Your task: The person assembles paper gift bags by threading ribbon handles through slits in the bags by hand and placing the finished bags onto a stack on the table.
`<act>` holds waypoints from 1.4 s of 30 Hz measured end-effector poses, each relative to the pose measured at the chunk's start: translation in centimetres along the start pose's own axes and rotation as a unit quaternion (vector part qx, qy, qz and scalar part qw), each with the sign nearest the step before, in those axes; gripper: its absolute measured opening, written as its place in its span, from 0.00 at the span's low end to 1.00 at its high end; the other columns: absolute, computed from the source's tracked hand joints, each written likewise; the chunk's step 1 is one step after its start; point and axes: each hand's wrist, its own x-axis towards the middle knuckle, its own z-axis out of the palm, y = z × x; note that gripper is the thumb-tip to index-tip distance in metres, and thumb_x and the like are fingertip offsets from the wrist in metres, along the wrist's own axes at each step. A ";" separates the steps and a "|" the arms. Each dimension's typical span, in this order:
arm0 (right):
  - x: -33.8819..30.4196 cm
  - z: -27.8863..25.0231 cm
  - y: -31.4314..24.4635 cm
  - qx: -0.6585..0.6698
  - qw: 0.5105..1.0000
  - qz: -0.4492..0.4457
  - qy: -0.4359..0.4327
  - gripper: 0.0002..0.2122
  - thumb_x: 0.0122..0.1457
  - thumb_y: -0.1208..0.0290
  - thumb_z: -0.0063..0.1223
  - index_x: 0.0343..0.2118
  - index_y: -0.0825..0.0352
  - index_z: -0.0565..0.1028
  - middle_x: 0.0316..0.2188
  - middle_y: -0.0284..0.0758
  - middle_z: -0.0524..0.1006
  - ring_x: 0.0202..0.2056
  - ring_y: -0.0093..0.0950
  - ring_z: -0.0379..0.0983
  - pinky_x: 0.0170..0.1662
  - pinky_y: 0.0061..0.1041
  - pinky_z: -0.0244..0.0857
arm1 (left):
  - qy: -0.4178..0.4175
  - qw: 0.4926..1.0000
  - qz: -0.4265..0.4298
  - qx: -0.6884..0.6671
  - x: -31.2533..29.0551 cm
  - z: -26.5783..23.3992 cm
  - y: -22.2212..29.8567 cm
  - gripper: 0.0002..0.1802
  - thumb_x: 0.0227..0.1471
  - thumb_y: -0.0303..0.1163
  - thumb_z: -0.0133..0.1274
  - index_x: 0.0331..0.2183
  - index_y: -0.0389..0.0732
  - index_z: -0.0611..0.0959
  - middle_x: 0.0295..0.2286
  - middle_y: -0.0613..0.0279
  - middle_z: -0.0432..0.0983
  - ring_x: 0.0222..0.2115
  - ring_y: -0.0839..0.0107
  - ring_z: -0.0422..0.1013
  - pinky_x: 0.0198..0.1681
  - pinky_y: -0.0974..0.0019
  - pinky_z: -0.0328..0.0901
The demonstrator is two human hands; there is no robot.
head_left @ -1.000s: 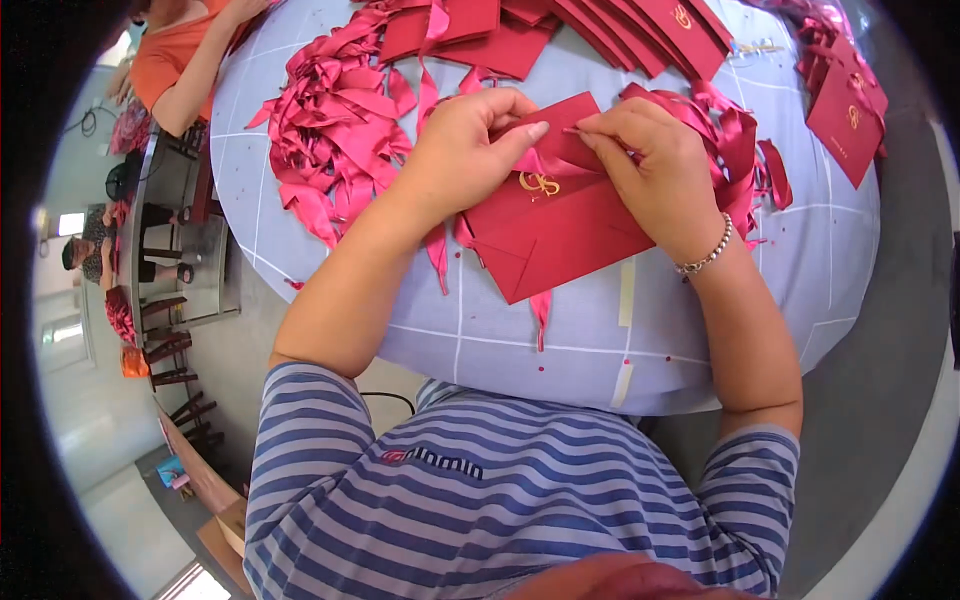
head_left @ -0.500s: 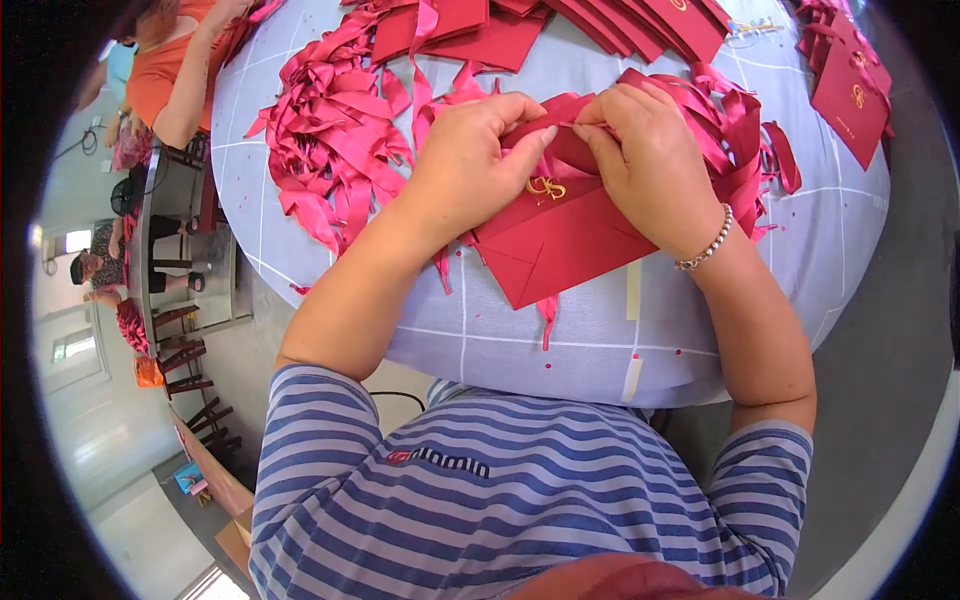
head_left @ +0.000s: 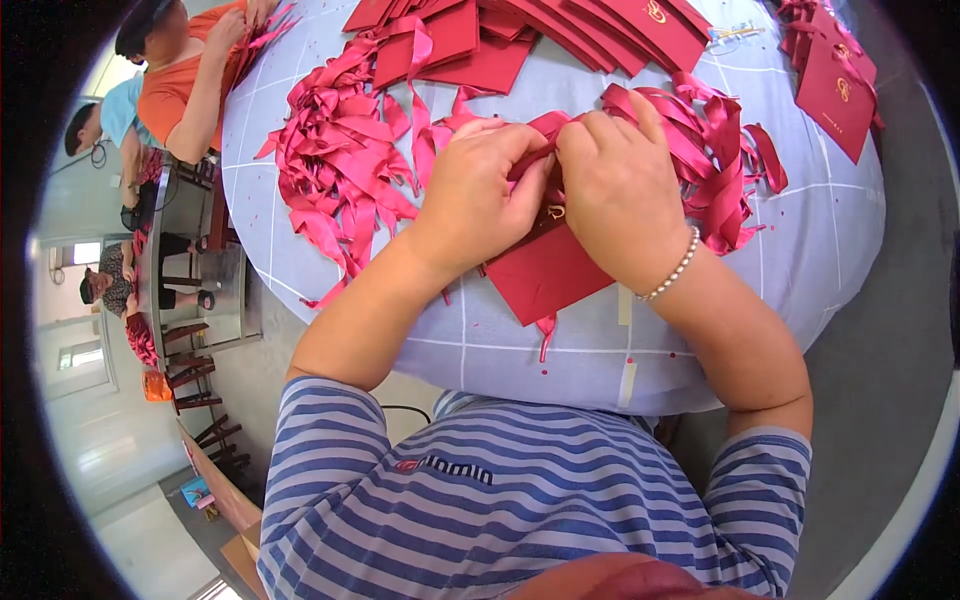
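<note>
A dark red paper gift bag (head_left: 545, 275) with a gold emblem lies flat on the cloth-covered table, tilted, its folded bottom toward me. Over its upper end, my left hand (head_left: 485, 190) is closed, thumb and fingers pinching a pinkish-red ribbon (head_left: 548, 125). My right hand (head_left: 620, 190), with a beaded bracelet at the wrist, is closed in a fist close beside it on the same ribbon. The fingers cover the bag's upper part, so the exact grip is hidden. A ribbon end (head_left: 546, 335) sticks out from under the bag's near corner.
Loose ribbons form a heap (head_left: 340, 160) on the left and another pile (head_left: 720, 190) on the right. Stacked red bags (head_left: 600, 30) lie at the far side, finished-looking ribboned bags (head_left: 838, 90) at far right. A person in orange (head_left: 185, 110) works at the far left.
My hands have drawn closer together, and the right hand has turned over into a fist, covering more of the bag and its emblem. The view has shifted slightly.
</note>
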 end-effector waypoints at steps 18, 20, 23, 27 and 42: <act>1.5 -3.7 5.3 0.439 0.886 0.121 -0.084 0.09 0.51 0.70 0.66 0.25 0.69 0.78 0.20 0.27 0.72 0.23 0.17 0.65 0.27 0.18 0.59 | -0.091 0.987 0.124 0.047 0.3 -2.9 1.8 0.09 0.42 0.25 0.63 0.31 0.40 0.81 0.22 0.61 0.76 0.24 0.64 0.73 0.56 0.48 0.60; 1.4 -4.1 5.4 0.443 0.878 0.125 -0.131 0.09 0.52 0.71 0.65 0.23 0.70 0.78 0.17 0.26 0.70 0.22 0.15 0.64 0.25 0.18 0.57 | -0.075 0.984 0.157 0.037 0.1 -2.9 2.2 0.09 0.42 0.24 0.63 0.29 0.40 0.81 0.20 0.63 0.73 0.21 0.66 0.69 0.55 0.48 0.60; 1.4 -4.4 5.4 0.506 0.810 0.109 -0.277 0.08 0.53 0.72 0.63 0.27 0.74 0.79 0.18 0.30 0.74 0.22 0.17 0.65 0.26 0.20 0.60 | -0.090 0.966 0.237 0.061 0.0 -3.1 2.9 0.09 0.39 0.22 0.62 0.29 0.38 0.80 0.19 0.65 0.72 0.20 0.69 0.68 0.54 0.48 0.61; 1.5 -5.3 5.7 0.542 0.769 0.060 -0.334 0.06 0.54 0.74 0.60 0.28 0.73 0.79 0.19 0.32 0.75 0.23 0.17 0.66 0.28 0.21 0.63 | -0.102 0.957 0.264 0.069 -0.2 -3.2 3.9 0.11 0.37 0.21 0.60 0.29 0.38 0.80 0.19 0.66 0.73 0.20 0.70 0.69 0.53 0.49 0.62; 1.4 -0.5 2.9 0.683 0.504 0.440 -0.294 0.18 0.64 0.51 0.49 0.38 0.64 0.76 0.25 0.28 0.74 0.25 0.15 0.67 0.27 0.15 0.59 | -0.105 0.963 0.248 0.026 -0.1 -3.2 4.0 0.11 0.38 0.24 0.61 0.30 0.40 0.81 0.20 0.66 0.73 0.23 0.68 0.70 0.54 0.51 0.59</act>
